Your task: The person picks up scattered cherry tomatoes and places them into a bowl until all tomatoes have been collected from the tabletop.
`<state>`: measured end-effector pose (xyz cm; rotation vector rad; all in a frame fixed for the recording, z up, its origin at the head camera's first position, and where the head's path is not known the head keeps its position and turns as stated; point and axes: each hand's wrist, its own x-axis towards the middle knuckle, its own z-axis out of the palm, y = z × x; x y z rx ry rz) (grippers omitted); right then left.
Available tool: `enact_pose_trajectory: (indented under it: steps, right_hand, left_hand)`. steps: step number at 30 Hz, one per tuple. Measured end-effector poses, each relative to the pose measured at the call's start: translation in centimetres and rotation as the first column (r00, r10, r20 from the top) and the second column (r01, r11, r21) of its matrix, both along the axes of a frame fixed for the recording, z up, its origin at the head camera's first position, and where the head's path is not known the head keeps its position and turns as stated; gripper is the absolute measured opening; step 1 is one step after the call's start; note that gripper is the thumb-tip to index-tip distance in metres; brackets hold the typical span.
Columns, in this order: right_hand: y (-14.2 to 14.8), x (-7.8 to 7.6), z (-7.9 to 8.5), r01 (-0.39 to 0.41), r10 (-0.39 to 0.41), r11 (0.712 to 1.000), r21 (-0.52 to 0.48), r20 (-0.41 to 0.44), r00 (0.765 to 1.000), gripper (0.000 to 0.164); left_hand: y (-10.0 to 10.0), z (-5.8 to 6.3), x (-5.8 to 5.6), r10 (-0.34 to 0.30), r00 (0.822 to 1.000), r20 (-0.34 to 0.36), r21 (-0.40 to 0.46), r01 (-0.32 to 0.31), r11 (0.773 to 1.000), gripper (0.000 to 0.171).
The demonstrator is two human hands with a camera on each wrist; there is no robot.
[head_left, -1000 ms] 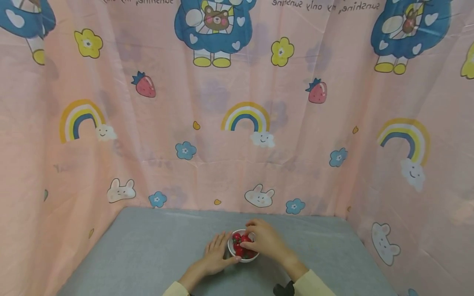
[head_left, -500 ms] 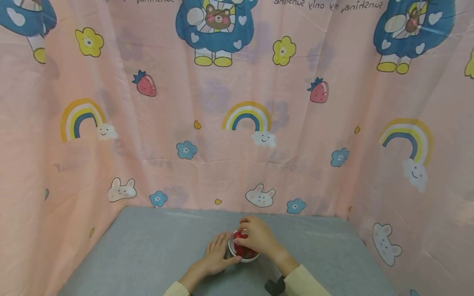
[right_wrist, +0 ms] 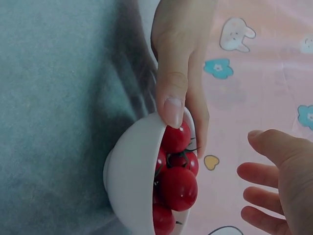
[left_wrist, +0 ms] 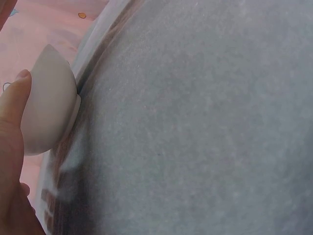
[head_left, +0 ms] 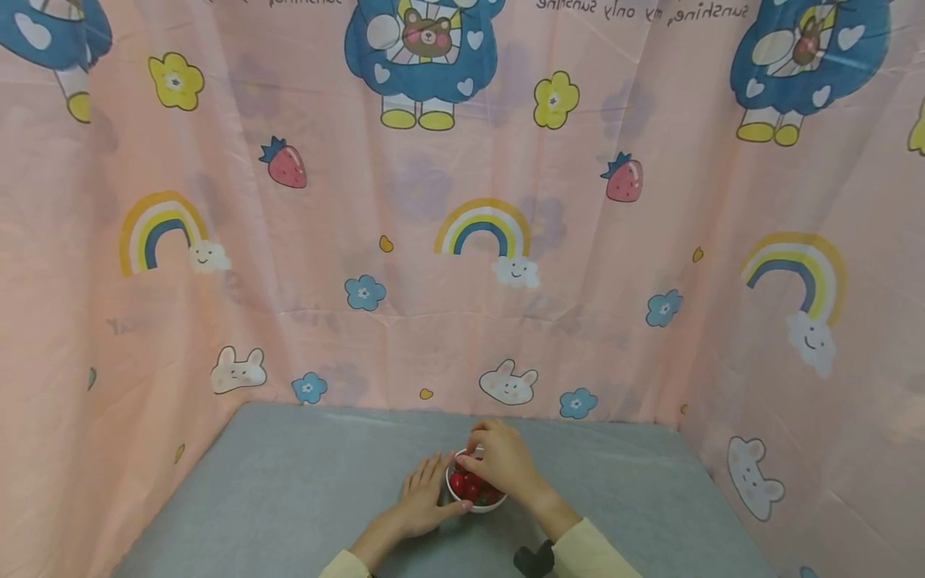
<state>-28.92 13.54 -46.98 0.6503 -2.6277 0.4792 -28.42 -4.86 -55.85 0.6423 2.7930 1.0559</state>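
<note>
A small white bowl (right_wrist: 129, 171) stands on the grey tabletop, filled with several red cherry tomatoes (right_wrist: 178, 188), some with green stems. My left hand (head_left: 421, 502) steadies the bowl from its left side, fingers straight and thumb against the near rim. In the left wrist view the thumb (left_wrist: 14, 100) touches the bowl's outer wall. My right hand (head_left: 503, 461) hovers over the bowl's far right side. In the right wrist view its thumb and fingers are apart, with no tomato visible between them.
The grey cloth-covered table (head_left: 311, 474) reaches back to a pink curtain (head_left: 405, 345) printed with cartoon figures. The curtain also closes off both sides. A dark device (head_left: 533, 559) sits by the right wrist.
My right hand has moved left and slightly away across the bowl. More tomatoes show at the bowl's near left, and they appear shifted. My left hand stays in place.
</note>
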Motion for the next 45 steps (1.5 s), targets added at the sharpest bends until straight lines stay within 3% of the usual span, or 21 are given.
enact_pose_trajectory:
  steps: [6, 17, 24, 34, 45]
  right_hand:
    - [0.4, 0.2, -0.2, 0.004, -0.004, 1.0, -0.011, 0.021, 1.0, 0.018]
    - [2.2, 0.1, -1.2, 0.019, -0.015, 0.994, -0.11, 0.036, 0.999, 0.01]
    - [3.3, 0.5, -1.3, 0.044, -0.038, 0.996, -0.083, 0.073, 0.997, 0.005]
    - [3.9, 0.3, -2.6, -0.03, 0.037, 0.997, -0.073, 0.108, 0.994, 0.007]
    - [3.6, 0.1, -3.1, -0.015, 0.019, 0.999, -0.038, 0.114, 0.993, 0.014]
  left_hand:
    - [0.0, -0.9, -0.5, 0.013, 1.0, -0.01, 0.017, -0.013, 1.0, 0.094]
    - [0.0, -0.6, -0.3, -0.01, 0.999, -0.036, 0.024, 0.011, 1.0, 0.095]
    - [-0.1, -0.5, -0.2, -0.015, 0.999, -0.051, 0.026, 0.016, 1.0, 0.093]
    - [0.0, -0.1, -0.1, -0.014, 1.0, -0.017, 0.004, 0.014, 1.0, 0.093]
    - [0.0, -0.3, -0.3, -0.012, 1.0, 0.001, -0.003, 0.012, 1.0, 0.094]
